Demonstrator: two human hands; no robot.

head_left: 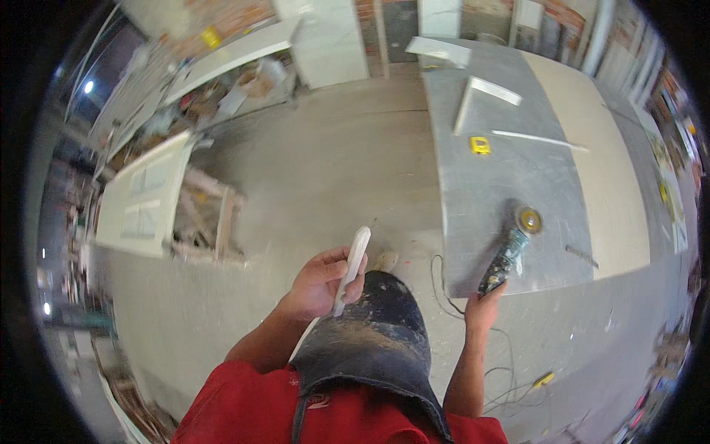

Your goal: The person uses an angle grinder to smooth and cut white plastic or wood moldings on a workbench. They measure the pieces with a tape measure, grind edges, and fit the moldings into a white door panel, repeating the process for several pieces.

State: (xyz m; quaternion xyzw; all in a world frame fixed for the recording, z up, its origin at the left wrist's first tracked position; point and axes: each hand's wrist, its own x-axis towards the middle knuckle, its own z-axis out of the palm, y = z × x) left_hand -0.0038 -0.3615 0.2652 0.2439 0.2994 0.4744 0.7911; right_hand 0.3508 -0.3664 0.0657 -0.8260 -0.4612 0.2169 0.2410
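My left hand [316, 287] is closed around a narrow white strip [356, 260] with a rounded upper end, held upright in front of my dark, dusty apron [370, 337]. Off to the right, the fingers of my right hand [484, 305] wrap the rear end of an angle grinder [510, 250]. The grinder has a worn greenish body and a round golden disc at its far end. It is over the near part of a grey worktable [481, 200]; whether it rests on the top I cannot tell.
On the table lie a yellow tape measure [480, 145], a white L-shaped piece [464, 107], a thin white strip [536, 138] and a small dark bar [582, 257]. A cord [438, 288] trails on the floor to a yellow connector [544, 379]. A pale panel [140, 201] and wooden frame [225, 222] stand left.
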